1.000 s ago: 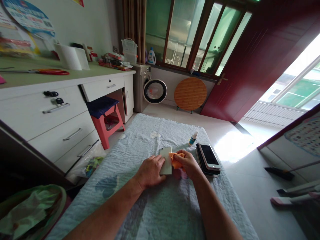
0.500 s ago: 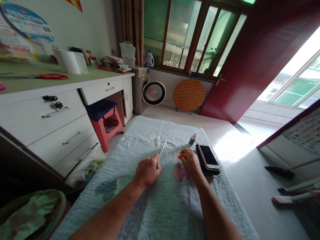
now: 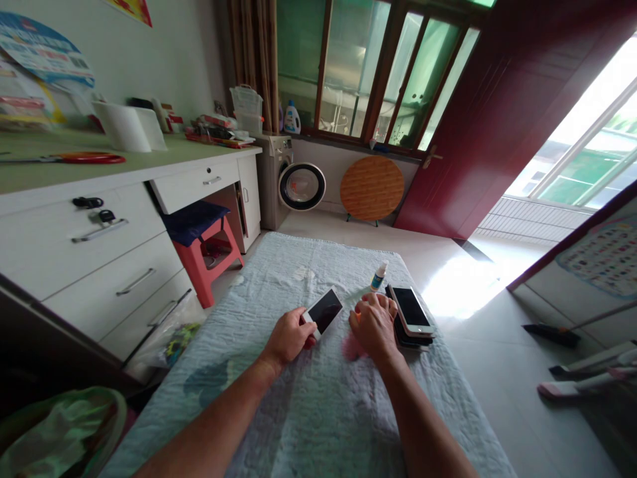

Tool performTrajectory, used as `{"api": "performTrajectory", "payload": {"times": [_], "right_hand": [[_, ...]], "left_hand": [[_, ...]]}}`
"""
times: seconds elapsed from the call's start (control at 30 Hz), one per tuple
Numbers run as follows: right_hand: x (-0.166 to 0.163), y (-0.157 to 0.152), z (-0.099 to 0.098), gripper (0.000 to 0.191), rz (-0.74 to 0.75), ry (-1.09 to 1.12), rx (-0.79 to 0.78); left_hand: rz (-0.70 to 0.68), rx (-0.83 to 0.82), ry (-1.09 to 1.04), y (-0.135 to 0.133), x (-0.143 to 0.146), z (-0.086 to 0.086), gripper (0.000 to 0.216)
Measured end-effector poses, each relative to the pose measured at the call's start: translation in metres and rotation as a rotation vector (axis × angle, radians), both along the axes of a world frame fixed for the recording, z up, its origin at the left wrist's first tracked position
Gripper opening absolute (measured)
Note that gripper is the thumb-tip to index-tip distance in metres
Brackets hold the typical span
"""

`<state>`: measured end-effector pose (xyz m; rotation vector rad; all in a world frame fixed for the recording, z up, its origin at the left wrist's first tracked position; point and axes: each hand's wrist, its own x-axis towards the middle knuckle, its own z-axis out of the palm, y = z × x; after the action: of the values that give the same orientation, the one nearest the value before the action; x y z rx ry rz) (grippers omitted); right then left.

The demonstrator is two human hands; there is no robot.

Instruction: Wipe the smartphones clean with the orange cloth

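My left hand [image 3: 287,340] is closed around the lower end of a white smartphone [image 3: 326,311], thumb on its front. The phone's dark screen faces up toward me, tilted to the right. To its right, my right hand [image 3: 377,325] is curled, back up, over a small orange cloth [image 3: 357,318] that is mostly hidden beneath the fingers. A small white spray bottle [image 3: 379,277] with a blue label stands just beyond that hand. Beside the hand on the right lies a stack of devices, with a white phone [image 3: 412,309] on top.
A light blue quilted cover [image 3: 318,265] lies over the surface under my hands. White drawers [image 3: 109,265] and a pink stool [image 3: 209,259] are at the left, a bin [image 3: 114,425] at lower left. A washing machine [image 3: 273,179] with its door open stands behind.
My left hand has turned the phone from edge-on to screen up. The right hand has gone from a pinch to curling over the orange cloth, which shows less.
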<state>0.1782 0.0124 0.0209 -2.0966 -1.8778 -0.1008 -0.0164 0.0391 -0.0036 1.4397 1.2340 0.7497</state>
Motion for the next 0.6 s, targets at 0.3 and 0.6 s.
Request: {"api": "performTrajectory", "payload": {"times": [0.3, 0.6], "right_hand": [[-0.034, -0.004, -0.010, 0.047, -0.006, 0.433, 0.052], [-0.051, -0.006, -0.009, 0.077, 0.036, 0.984, 0.058]], "left_hand": [[-0.070, 0.103, -0.212, -0.014, 0.010, 0.000, 0.019], [-0.198, 0.531, 0.001, -0.021, 0.009, 0.011, 0.015]]}}
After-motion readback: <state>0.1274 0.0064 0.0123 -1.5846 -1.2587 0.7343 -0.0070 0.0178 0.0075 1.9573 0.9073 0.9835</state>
